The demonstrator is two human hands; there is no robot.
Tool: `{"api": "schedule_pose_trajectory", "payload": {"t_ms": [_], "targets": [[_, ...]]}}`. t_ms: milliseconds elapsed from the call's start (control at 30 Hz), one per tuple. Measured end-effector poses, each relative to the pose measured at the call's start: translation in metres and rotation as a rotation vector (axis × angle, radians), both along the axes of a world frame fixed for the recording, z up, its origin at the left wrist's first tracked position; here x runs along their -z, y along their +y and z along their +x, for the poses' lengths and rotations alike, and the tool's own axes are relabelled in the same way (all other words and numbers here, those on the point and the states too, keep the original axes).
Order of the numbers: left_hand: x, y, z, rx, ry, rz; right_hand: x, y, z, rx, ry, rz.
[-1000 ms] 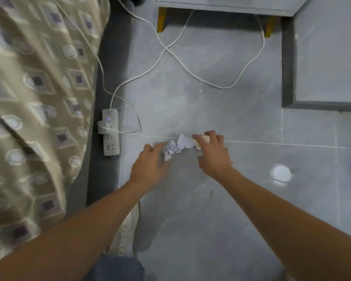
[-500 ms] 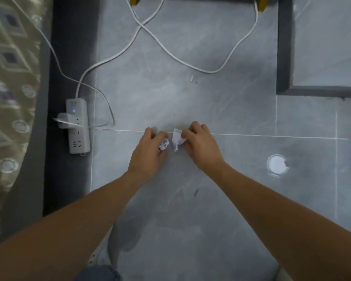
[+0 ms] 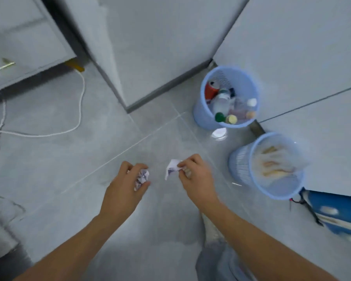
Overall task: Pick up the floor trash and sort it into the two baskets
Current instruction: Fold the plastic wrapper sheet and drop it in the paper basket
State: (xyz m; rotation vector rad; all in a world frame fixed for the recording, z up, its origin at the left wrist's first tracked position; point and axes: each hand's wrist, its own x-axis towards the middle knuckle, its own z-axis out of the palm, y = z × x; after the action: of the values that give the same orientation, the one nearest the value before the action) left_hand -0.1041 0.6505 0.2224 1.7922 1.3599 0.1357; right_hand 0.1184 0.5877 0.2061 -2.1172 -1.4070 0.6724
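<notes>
Gripping crumpled paper wads: left hand (image 3: 123, 186) one ball (image 3: 141, 178), right hand (image 3: 197, 176) another (image 3: 172, 169), elongated, hanging down-left.

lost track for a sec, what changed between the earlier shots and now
The view has swung from the power strip and cables to the two blue baskets: the far basket with bottles and a can, the near basket. Both hands have lifted off the floor. As before, the left hand grips a crumpled paper and the right hand pinches the other paper.
</notes>
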Motion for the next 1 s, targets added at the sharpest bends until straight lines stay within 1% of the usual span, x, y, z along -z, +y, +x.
{"api": "schedule_pose_trajectory", "payload": {"t_ms": [133,233,367,467,600,667,733,867,1000], "targets": [[-0.064,-0.004,0.123,0.202,-0.042,0.041,-0.077,-0.051,0.106,0.267,-0.045,0.002],[-0.089,-0.019,0.213,0.314,-0.084,0.077,-0.105,-0.089,0.177,0.408,-0.067,-0.012],[-0.092,-0.047,0.307,0.406,-0.083,0.077,-0.100,-0.135,0.239,0.475,-0.076,-0.091],[-0.070,-0.067,0.350,0.446,-0.009,0.041,-0.075,-0.159,0.262,0.493,-0.081,-0.180],[-0.034,-0.084,0.382,0.477,0.088,-0.035,-0.038,-0.167,0.275,0.459,-0.048,-0.262],[-0.023,-0.088,0.388,0.493,0.145,-0.079,-0.031,-0.164,0.275,0.418,-0.040,-0.314],[-0.021,-0.092,0.390,0.484,0.174,-0.071,-0.032,-0.161,0.276,0.404,-0.076,-0.364],[-0.040,-0.092,0.373,0.474,0.132,-0.051,-0.054,-0.155,0.274,0.370,-0.152,-0.342],[-0.085,-0.069,0.329,0.451,0.106,0.010,-0.095,-0.139,0.258,0.294,-0.171,-0.313]]}}
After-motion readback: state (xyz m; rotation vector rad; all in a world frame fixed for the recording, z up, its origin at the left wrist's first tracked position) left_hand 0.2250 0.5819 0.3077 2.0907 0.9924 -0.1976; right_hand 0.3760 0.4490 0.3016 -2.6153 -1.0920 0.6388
